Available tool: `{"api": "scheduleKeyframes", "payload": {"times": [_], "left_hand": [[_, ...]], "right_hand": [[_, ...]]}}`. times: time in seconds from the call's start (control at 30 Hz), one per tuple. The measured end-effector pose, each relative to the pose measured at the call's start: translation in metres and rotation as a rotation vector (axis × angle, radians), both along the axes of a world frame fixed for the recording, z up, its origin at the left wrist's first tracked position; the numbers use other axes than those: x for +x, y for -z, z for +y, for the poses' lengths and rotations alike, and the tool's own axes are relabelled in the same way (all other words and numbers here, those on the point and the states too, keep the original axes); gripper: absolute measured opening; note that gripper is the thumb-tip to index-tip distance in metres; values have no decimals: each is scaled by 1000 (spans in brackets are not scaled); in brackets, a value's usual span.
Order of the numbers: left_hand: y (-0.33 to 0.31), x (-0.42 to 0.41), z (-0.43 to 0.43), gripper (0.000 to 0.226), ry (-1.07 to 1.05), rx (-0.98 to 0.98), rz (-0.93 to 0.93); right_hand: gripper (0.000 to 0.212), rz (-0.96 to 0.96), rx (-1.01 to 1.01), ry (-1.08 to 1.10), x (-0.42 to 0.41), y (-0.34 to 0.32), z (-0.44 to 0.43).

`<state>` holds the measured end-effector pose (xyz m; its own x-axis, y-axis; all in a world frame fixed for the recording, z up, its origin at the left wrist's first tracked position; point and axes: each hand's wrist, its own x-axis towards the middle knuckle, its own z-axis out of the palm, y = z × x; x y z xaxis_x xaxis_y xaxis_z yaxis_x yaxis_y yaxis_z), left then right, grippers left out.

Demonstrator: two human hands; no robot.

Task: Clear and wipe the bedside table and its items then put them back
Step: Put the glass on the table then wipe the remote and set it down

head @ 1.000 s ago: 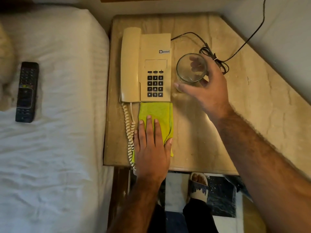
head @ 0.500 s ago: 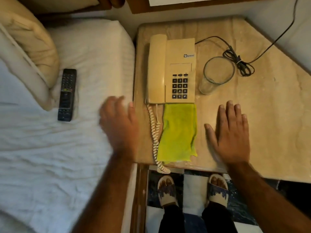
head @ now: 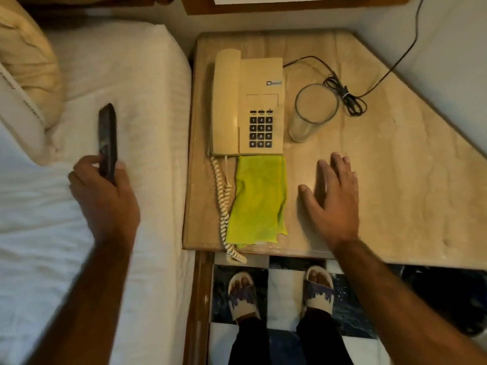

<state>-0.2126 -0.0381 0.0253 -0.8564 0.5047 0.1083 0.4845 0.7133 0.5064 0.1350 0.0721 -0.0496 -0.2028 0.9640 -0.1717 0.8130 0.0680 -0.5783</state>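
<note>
A: Marble-look bedside table (head: pixel 395 180) w/ phone (head: pixel 247 106), glass (head: pixel 313 111) and yellow-green cloth (head: pixel 258 201) on it. Where's the remote?

B: Remote (head: pixel 107 140) is over the bed (head: pixel 126 83), off the table at 9 o'clock from the phone. Left hand (head: pixel 105 191) is closed on its near end, thumb on one side, fingers on the other, remote tipped on its edge.

A: Why that grip?

B: My guess: an end pinch leaves most of the body free to set down on the table or wipe. It looks like the last item not back yet.

A: Right hand?

B: Right hand (head: pixel 332 198) is open, holds nothing, palm down and fingers spread over bare tabletop, at 3 o'clock from the cloth and 6 o'clock from the glass. Can't tell if the palm presses or just hovers. Prob bracing while the body leans toward the bed.

A: Cloth spot?

B: Flat, touching the phone's near edge, at 6 o'clock from the keypad, coiled cord (head: pixel 224 204) just beside it at 9 o'clock and hanging past the front edge. Handy for one more wipe, I'd say.

A: Glass?

B: Upright, just beside the phone at 3 o'clock, bundled cable (head: pixel 347 98) next to it
</note>
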Motion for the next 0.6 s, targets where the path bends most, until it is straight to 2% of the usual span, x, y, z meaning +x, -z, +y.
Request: {"api": "scheduleKeyframes", "payload": {"times": [0.1, 0.17, 0.3, 0.4, 0.47, 0.53, 0.6], "left_hand": [[-17, 93, -11, 39, 172, 124, -197], [-23, 158, -14, 37, 290, 131, -334], [-15, 250, -11, 35, 532, 55, -490], [-10, 273, -1, 41, 566, 2, -566], [-12, 272, 4, 52, 661, -25, -565], [-10, 259, 12, 60, 692, -75, -431], [3, 235, 22, 62, 604, -229, -211]], "right_hand": [[38, 459, -194, 276, -13, -34, -12], [33, 812, -415, 415, -24, -58, -23], [56, 1287, -788, 662, -32, -75, -33], [63, 1354, -813, 785, -24, -70, -28], [64, 1372, -827, 833, -15, -65, -19], [66, 1398, -815, 880, -4, -62, -11], [60, 1424, -810, 935, 6, -61, -4]]}}
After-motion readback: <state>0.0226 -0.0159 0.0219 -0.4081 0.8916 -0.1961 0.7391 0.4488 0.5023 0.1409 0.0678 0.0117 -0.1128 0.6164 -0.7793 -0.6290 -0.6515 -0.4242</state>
